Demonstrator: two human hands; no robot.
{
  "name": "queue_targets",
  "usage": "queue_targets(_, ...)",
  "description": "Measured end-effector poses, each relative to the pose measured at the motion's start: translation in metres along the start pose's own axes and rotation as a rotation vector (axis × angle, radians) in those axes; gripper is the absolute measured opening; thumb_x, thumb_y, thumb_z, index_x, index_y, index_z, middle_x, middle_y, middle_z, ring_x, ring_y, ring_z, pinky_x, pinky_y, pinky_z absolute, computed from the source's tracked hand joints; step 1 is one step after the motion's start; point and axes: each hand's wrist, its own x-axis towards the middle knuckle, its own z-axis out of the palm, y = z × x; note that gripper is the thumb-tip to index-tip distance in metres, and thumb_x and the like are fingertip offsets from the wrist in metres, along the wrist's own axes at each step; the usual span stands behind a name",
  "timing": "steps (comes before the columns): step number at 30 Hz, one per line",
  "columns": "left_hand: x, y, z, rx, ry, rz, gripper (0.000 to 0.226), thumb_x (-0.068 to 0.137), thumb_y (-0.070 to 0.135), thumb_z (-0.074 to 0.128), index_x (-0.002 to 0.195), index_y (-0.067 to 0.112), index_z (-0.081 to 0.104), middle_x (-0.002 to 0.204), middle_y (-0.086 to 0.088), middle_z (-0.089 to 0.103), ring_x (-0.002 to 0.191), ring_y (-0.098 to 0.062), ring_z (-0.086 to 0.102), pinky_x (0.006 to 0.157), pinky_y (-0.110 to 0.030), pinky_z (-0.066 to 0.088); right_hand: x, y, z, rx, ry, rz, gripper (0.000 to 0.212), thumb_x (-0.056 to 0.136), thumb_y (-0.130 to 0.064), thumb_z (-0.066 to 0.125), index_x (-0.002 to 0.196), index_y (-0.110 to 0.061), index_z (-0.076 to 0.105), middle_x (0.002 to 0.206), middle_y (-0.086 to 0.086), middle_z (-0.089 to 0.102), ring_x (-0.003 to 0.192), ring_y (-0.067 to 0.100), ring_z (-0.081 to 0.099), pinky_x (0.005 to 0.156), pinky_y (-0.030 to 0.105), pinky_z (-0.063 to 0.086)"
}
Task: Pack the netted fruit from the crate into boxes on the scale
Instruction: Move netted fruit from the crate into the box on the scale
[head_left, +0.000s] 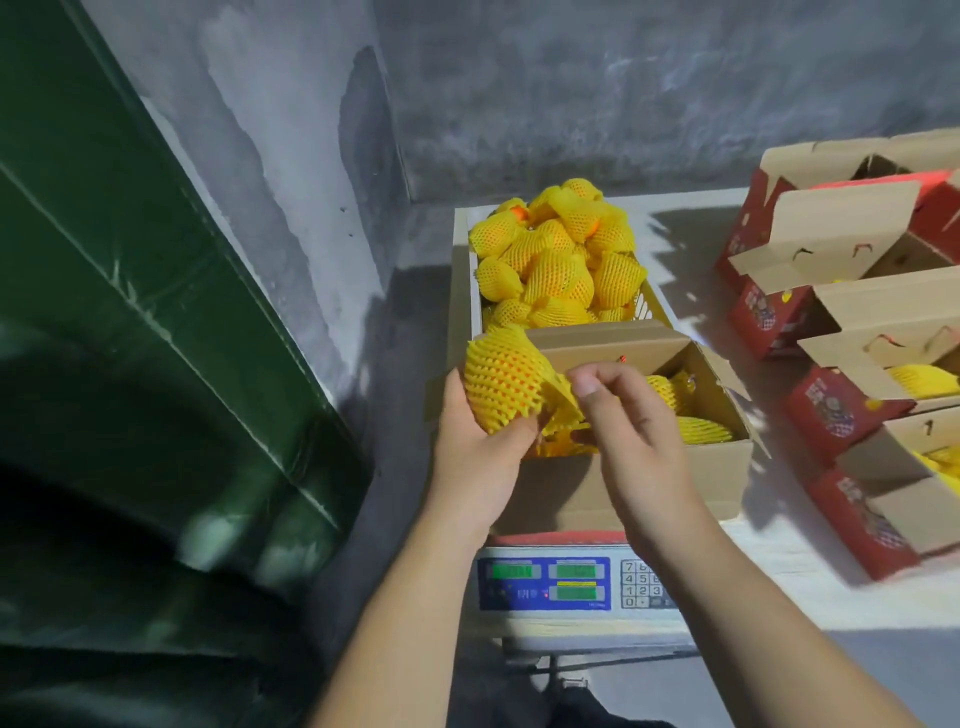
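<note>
Forearms enter from bottom edge, both reaching over the scale (571, 584) — nearest item, at the front edge of the white table (810, 587), green readouts lit, digits unreadable.

L hand (480, 447): fingers and thumb curled under one netted fruit (506, 382), cupping it from below at the near-left corner of the box on the scale (623, 483). Fruit is above the rim, not yet inside.

R hand (631, 421): thumb and forefinger pressed together, apparently pinching the loose tail of the fruit's yellow foam net; exact contact partly hidden. Judgement: tidying or tucking the net before the fruit is set down, L hand steadying it meanwhile.

Box is open, flaps up, w/ at least two netted fruits (698, 428) already lying inside toward the right wall. Partly filled — packing looks underway, weight check pending.

Crate (467, 291) sits directly behind the box, touching or nearly so, heaped w/ netted fruit (556, 254). Short reach, so supply placed sensibly.

Around: red-printed boxes (831, 332) stacked along the table's right side, flaps open, some showing yellow fruit. Green sheeted surface (130, 312) at left, grey wall behind.

Obstruction: the box's raised far flap (602, 338) stands between crate and box interior; each fruit must come over it.
</note>
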Motion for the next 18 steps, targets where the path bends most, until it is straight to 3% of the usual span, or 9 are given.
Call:
queue_targets(3,-0.003,-0.005,-0.004,0.112,-0.073,0.134,0.071,0.089,0.019,0.076,0.148,0.043,0.045,0.129,0.017,0.065,0.110,0.002,0.063,0.081,-0.013,0.054,-0.001,-0.002,0.007,0.157,-0.124,0.268,0.056,0.075,-0.065,0.072,0.122,-0.038,0.060,0.111,-0.011,0.071,0.108,0.012,0.069,0.096,0.043,0.057)
queue_targets(7,-0.007,-0.005,-0.008,0.342,-0.089,0.143,0.065,0.098,0.047,0.063,0.149,0.065,0.026,0.138,0.016,0.051,0.111,0.002,0.050,0.079,-0.018,0.046,-0.006,0.007,0.010,0.055,-0.234,0.277,0.047,0.083,-0.039,0.085,0.117,-0.051,0.054,0.102,-0.025,0.069,0.097,-0.003,0.068,0.081,0.022,0.059)
queue_targets(10,-0.007,-0.008,-0.007,0.389,-0.105,0.165,0.068,0.100,0.045,0.062,0.145,0.070,0.019,0.133,0.022,0.046,0.104,0.016,0.045,0.074,-0.009,0.038,-0.007,0.009,0.006,0.124,-0.192,0.322,0.052,0.081,-0.036,0.085,0.120,-0.049,0.053,0.106,-0.019,0.069,0.099,0.001,0.068,0.082,0.024,0.060)
queue_targets(12,-0.006,-0.011,-0.002,0.334,-0.147,0.155,0.071,0.102,0.033,0.063,0.148,0.067,0.021,0.144,0.018,0.049,0.123,0.003,0.050,0.093,-0.025,0.052,-0.005,0.011,0.004,0.136,-0.138,0.328,0.054,0.082,-0.033,0.086,0.125,-0.042,0.054,0.111,-0.009,0.070,0.103,0.010,0.069,0.087,0.031,0.061)
queue_targets(14,-0.005,-0.012,0.002,0.355,-0.173,0.130,0.074,0.103,0.027,0.062,0.149,0.067,0.020,0.150,0.011,0.047,0.132,-0.015,0.052,0.103,-0.046,0.054,-0.005,0.012,0.002,0.137,-0.110,0.329,0.059,0.082,-0.031,0.087,0.129,-0.039,0.053,0.114,-0.004,0.070,0.109,0.019,0.069,0.093,0.039,0.061)
queue_targets(18,-0.005,-0.016,0.003,0.482,-0.282,0.163,0.095,0.097,0.033,0.069,0.152,0.067,0.000,0.156,0.003,0.042,0.134,-0.023,0.051,0.105,-0.050,0.052,-0.002,0.015,-0.002,0.230,-0.161,0.363,0.090,0.067,-0.043,0.093,0.141,-0.047,0.042,0.127,-0.002,0.065,0.120,0.022,0.066,0.099,0.045,0.057)
